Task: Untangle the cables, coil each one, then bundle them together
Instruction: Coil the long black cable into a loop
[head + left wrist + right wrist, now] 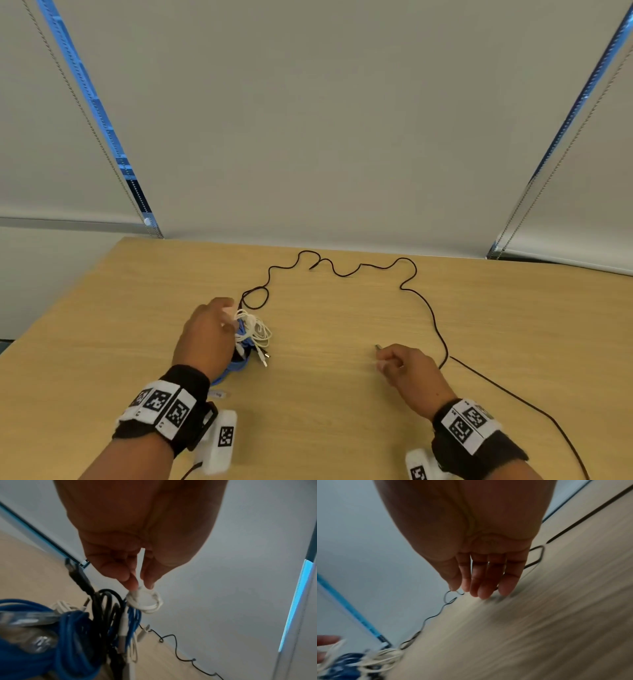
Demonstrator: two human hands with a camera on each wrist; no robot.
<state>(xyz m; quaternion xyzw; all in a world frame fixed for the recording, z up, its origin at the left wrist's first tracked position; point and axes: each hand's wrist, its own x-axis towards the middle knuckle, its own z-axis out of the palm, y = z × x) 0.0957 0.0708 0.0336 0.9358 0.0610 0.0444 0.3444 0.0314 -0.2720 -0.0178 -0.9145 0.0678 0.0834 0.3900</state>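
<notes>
Two hands work: the left hand (137, 566) pinches the white cable (145, 601) above the tangle (251, 337) on the tabletop (342, 411); the right hand (479, 574), fingers straight, holds nothing. Lift slowly so the knots loosen.

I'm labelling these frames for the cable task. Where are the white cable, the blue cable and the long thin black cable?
white cable (150, 601): left wrist view, on the small coil under the pinching fingertips.
blue cable (72, 631): left wrist view, on the hanging blue loops.
long thin black cable (430, 308): head view, on the stretch lying across the table.
</notes>
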